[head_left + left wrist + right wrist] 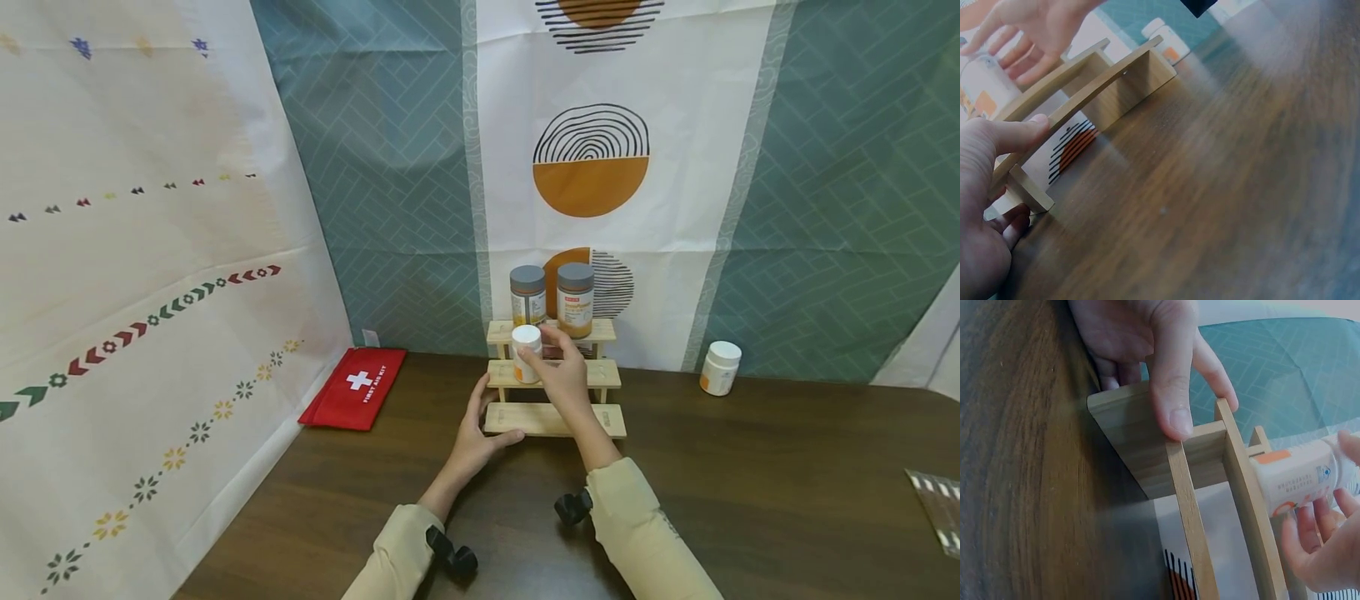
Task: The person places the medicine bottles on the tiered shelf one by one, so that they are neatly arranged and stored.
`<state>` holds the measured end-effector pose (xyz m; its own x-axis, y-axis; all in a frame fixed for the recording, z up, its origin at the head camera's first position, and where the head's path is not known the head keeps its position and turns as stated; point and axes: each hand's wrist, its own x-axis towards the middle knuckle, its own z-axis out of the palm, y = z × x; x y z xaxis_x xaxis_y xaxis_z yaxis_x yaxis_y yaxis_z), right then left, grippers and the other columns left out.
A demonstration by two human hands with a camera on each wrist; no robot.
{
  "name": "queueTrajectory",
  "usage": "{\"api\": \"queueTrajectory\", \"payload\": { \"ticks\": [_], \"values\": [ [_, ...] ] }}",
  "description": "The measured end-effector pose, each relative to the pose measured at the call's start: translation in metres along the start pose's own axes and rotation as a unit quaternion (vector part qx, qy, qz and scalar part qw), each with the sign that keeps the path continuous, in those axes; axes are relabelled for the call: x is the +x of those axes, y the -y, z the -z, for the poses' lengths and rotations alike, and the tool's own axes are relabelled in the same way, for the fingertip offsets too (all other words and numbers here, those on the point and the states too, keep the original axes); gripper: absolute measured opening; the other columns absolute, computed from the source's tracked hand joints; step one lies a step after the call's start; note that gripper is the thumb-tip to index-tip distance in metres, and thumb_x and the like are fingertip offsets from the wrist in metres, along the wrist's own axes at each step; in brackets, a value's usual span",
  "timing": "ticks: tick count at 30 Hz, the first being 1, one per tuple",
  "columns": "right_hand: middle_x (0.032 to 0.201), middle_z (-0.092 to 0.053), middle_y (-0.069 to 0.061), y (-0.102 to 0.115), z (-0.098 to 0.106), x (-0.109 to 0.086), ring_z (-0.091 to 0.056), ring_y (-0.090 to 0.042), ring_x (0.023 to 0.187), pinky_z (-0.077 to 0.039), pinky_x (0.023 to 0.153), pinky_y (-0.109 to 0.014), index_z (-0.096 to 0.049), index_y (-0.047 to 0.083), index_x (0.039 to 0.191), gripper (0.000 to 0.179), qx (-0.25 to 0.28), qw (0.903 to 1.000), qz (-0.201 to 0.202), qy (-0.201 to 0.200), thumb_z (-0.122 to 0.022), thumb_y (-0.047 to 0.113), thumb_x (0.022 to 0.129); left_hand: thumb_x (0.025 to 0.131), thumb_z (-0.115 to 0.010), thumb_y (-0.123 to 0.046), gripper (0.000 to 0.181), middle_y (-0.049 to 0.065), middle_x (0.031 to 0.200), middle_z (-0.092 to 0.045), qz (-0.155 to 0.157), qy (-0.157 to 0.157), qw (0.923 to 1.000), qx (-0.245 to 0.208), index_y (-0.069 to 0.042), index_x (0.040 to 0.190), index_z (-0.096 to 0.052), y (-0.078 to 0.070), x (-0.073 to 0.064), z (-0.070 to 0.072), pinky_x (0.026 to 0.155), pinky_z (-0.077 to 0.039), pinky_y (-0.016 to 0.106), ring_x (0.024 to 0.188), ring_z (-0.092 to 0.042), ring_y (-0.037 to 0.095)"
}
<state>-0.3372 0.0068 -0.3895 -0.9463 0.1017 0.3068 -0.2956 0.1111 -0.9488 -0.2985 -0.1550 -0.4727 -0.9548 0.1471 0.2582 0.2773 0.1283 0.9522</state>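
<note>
A three-step wooden riser [551,419] stands against the backdrop. At its lower left end, my left hand [474,437] grips the wood, thumb over the front edge of the bottom step and fingers round the side. My right hand [566,379] holds a white bottle [524,369] with an orange label patch upright at the left of the middle step. In the right wrist view the base of that white bottle [1294,475] meets the step edge; I cannot tell whether it bears its weight. Two grey-lidded jars, one left [528,300] and one right [575,302], stand on the top step.
A second white bottle [721,368] stands on the table to the right, near the backdrop. To the left lies a red first aid kit pouch [356,388]. A clear packet of white-tipped sticks [939,504] lies at the right edge of the dark wooden table [750,492].
</note>
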Motion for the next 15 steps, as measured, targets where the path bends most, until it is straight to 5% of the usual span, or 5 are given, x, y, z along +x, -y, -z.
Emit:
{"api": "queueTrajectory", "payload": {
  "ticks": [5,15],
  "values": [
    [0.129,-0.059,-0.015,0.002,0.004,0.002,-0.053,-0.030,0.112,-0.036,0.089,-0.032,-0.057,0.009,0.132,0.047,0.025,0.9994,0.020,-0.011,-0.073,0.020,0.088,0.081,-0.079,-0.009,0.102,0.018,0.155,-0.035,0.001,0.000,1.0000,-0.001,-0.024,0.157,-0.013,0.000,0.000,-0.001,0.112,-0.031,0.056,0.141,-0.036,0.037],
    [0.127,-0.058,-0.020,0.016,0.012,0.001,-0.052,-0.035,0.118,-0.041,0.100,-0.045,-0.059,0.001,0.127,0.039,0.036,0.9970,0.060,-0.033,-0.068,0.016,0.092,0.081,-0.079,-0.008,0.102,0.018,0.155,-0.034,0.003,-0.001,1.0000,-0.001,-0.025,0.157,-0.013,0.000,0.001,-0.001,0.112,-0.032,0.056,0.142,-0.034,0.037]
  ]
}}
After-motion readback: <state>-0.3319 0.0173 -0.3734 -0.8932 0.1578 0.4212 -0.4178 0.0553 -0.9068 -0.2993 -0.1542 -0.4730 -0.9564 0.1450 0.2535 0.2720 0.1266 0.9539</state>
